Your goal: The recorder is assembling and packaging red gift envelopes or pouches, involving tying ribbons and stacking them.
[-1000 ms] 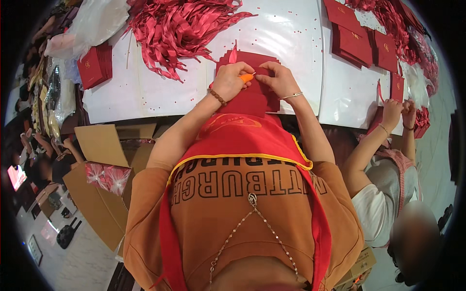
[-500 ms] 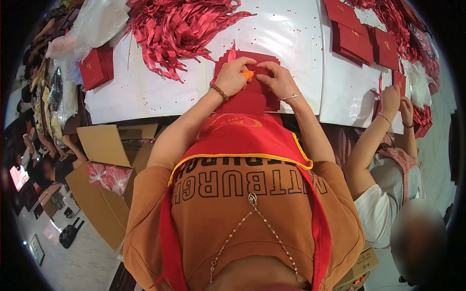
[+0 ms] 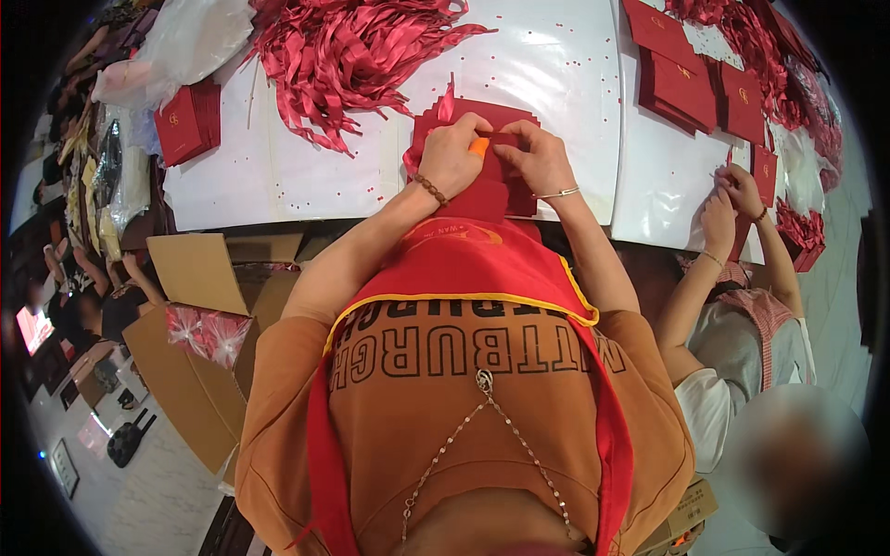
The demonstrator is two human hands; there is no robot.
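Over a stack of dark red paper pieces (image 3: 482, 200) at the table's near edge, my two hands face each other, close together. My left hand (image 3: 451, 157) is closed in a pinch, with an orange cover (image 3: 479, 146) on its thumb. My right hand (image 3: 540, 162) pinches close beside it, thumb against forefinger. Between their fingertips runs a narrow red strip (image 3: 501, 138); whether it is ribbon or a card edge I cannot tell. A loop of red ribbon (image 3: 447, 104) stands up just beyond my left hand.
A large heap of red ribbons (image 3: 357, 60) lies farther back. Red folded cards (image 3: 188, 124) stand at the left, with more red card stacks (image 3: 680, 88) at the right. An open cardboard box (image 3: 190, 371) is lower left. At right, a co-worker's hands (image 3: 728, 199) handle red pieces.
My fingertips have drawn together on the red strip, and my left hand has shifted slightly right. The co-worker's hands have come together lower down.
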